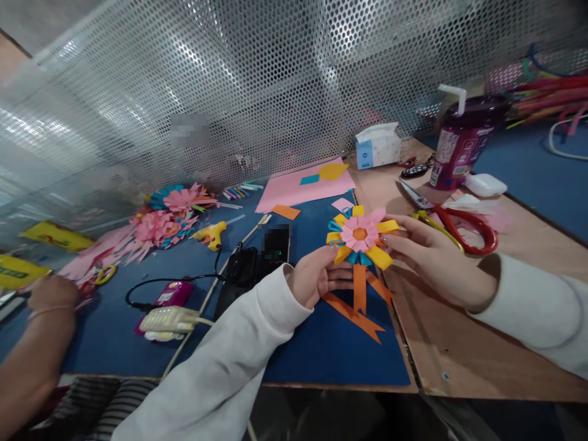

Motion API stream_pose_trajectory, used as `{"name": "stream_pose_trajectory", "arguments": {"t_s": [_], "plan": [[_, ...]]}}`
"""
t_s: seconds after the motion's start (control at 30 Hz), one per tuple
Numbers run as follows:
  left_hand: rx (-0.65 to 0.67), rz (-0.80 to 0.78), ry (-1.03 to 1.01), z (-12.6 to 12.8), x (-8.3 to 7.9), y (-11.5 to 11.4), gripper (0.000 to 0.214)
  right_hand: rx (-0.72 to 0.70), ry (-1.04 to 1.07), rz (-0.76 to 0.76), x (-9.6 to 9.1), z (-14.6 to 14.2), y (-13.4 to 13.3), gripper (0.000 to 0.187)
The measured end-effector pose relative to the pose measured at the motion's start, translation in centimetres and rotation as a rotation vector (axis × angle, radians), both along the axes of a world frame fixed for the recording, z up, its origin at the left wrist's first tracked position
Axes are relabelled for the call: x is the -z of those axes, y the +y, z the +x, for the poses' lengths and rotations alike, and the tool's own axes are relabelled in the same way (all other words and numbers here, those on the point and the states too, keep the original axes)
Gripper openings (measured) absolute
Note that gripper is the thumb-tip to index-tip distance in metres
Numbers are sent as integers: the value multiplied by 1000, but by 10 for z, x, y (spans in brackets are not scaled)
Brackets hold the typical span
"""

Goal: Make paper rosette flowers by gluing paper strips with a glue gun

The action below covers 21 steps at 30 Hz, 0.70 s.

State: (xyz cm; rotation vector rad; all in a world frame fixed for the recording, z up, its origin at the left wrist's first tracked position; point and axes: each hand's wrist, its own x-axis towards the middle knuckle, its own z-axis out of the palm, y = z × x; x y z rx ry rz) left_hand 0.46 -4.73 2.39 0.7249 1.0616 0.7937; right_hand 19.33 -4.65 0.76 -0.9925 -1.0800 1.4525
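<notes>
Between my two hands is a paper flower (pixel 359 234) with a pink layered middle, an orange centre and looped yellow and blue petals. My left hand (pixel 316 275) grips its lower left side, thumb in front and fingers behind. On the other side, my right hand (pixel 432 257) pinches a yellow loop at the right edge. Orange paper strips (pixel 360 291) hang below the flower, one with a notched end lying over the blue tabletop (pixel 312 361). Red-handled scissors (pixel 468 229) lie just beyond my right hand.
A yellow glue gun (pixel 211 235), a power strip (pixel 169 320) and a cable lie to the left. Behind them are pink paper flowers (pixel 160 226). A purple cup (pixel 459 150) with a straw and a tissue pack (pixel 378 146) stand at right. Another person's arm (pixel 46 331) is far left.
</notes>
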Motion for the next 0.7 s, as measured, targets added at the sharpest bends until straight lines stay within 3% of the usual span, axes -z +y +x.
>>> {"name": "stream_pose_trajectory", "arguments": {"t_s": [0.13,0.3,0.37,0.53,0.67,0.7], "plan": [[-60,-11,-2,-2,-6,5,26,5,115,-63,2,1,4,39],[-81,41,102,-11,-7,15,32,-46,-30,0,1,-9,5,44],[-92,134,196,-16,-2,20,38,-78,-179,90,2,-13,7,46],[-86,562,462,-28,19,28,54,-46,-754,415,14,-9,19,54],[-62,763,749,-33,28,31,51,95,-1217,661,14,4,17,22],[-70,817,846,-34,29,31,50,105,-1293,708,12,6,14,24]]}}
